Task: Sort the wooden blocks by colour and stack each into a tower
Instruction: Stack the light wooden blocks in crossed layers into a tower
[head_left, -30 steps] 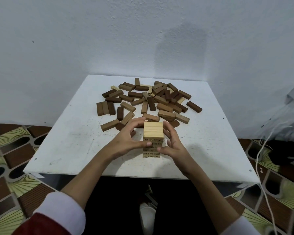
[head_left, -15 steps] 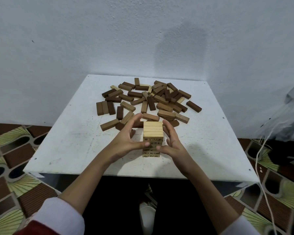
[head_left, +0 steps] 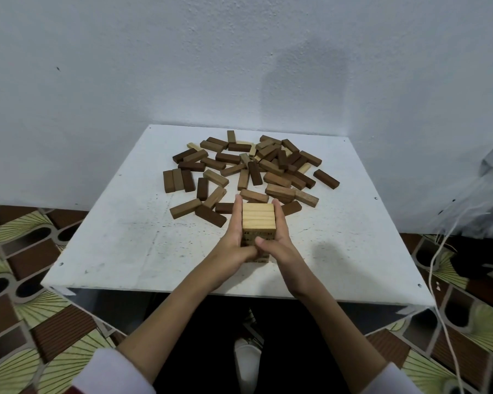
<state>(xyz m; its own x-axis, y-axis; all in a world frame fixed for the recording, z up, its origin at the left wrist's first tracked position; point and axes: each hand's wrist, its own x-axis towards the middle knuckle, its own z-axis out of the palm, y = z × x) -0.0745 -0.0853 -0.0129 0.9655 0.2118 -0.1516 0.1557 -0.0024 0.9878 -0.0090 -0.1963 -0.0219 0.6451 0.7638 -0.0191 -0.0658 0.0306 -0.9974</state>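
A tower of pale wooden blocks (head_left: pixel 258 220) stands upright on the white table (head_left: pixel 120 245), toward the table's near edge and roughly midway across it. Its top layer shows three light planks lying side by side, and darker printed marks run along the block ends on the face toward the camera. The left hand (head_left: pixel 235 243) presses flat against the tower's left side, fingers straight and together, their tips reaching up to the top layer, while the thumb wraps across the front of the tower low down. The right hand (head_left: pixel 279 240) mirrors it on the tower's right side, fingers extended along the wall of blocks and thumb folded across the front, where the two thumbs meet. Both hands thus clasp the tower between the palms, neither curled into a fist. Behind the tower, farther from the person, lies a loose scatter of brown blocks (head_left: pixel 248 172) in mid and dark tones, spread flat on the table, with a few pale blocks (head_left: pixel 252 150) mixed in near its far side. The nearest dark blocks of that scatter lie just behind the fingertips. Left of the scatter, three brown blocks (head_left: pixel 179 180) lie side by side, touching.
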